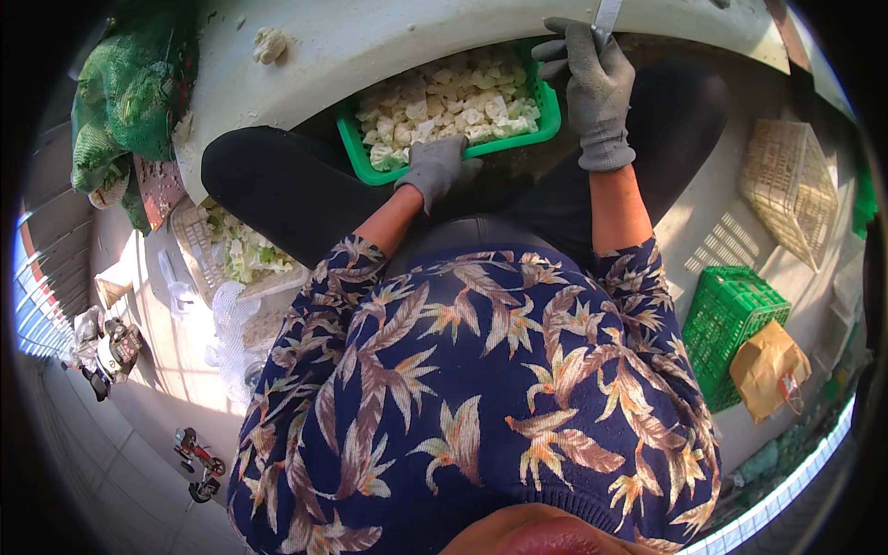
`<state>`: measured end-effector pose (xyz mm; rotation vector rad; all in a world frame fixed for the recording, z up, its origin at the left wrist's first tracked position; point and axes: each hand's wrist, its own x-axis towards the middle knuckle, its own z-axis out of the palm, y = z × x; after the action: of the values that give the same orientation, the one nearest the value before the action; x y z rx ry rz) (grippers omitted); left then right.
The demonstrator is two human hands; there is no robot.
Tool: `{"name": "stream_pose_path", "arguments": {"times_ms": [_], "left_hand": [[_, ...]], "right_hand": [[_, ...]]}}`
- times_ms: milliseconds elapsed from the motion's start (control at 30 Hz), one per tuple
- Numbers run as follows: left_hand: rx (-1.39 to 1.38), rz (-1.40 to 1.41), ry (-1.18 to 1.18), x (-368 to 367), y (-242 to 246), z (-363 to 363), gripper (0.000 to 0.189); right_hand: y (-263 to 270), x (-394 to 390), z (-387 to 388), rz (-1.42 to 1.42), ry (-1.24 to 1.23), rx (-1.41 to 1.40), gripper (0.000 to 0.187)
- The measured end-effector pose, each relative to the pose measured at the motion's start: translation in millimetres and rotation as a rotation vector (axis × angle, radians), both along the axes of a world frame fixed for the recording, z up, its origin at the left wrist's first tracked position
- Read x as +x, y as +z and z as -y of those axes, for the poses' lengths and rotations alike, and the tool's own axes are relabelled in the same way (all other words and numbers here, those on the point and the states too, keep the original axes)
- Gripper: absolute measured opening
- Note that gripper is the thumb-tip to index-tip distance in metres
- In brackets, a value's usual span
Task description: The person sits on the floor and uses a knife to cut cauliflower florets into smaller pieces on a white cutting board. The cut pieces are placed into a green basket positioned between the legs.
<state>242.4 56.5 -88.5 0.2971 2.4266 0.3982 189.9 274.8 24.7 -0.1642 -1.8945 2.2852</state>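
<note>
Between my knees is a green plastic basket [517, 143] filled with white cauliflower florets [479, 104]. My left hand [437, 166], in a grey work glove, grips the near rim, with its fingers over the edge beside the florets. Right of the basket, my gloved right hand [598, 94] is raised and holds a knife [608, 17] by its lower end. The flat metal blade points away from me and runs out of the top of the view. The palm hides the knife's handle.
A pale worktop [333, 48] spans the far side, with one cauliflower piece [269, 45] on it. Green mesh sacks [125, 104] stand at left, near a crate [191, 225] of leaf trimmings. At right are a white crate [791, 187], a green crate [735, 298] and a paper bag [766, 368].
</note>
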Motion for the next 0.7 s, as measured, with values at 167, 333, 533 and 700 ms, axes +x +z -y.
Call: {"name": "stream_pose_path", "arguments": {"times_ms": [167, 333, 533, 700], "left_hand": [[0.036, 0.079, 0.026, 5, 5, -7, 0.048], [0.079, 0.164, 0.027, 1, 12, -21, 0.047], [0.102, 0.014, 0.02, 7, 7, -13, 0.038], [0.102, -0.092, 0.118, 17, 0, 4, 0.035]], "right_hand": [[25, 11, 0, 0.202, -0.175, -0.173, 0.033], [31, 17, -22, 0.371, -0.386, -0.013, 0.035], [2, 23, -4, 0.184, -0.27, -0.139, 0.038], [2, 24, 40, 0.415, -0.136, -0.15, 0.036]]}}
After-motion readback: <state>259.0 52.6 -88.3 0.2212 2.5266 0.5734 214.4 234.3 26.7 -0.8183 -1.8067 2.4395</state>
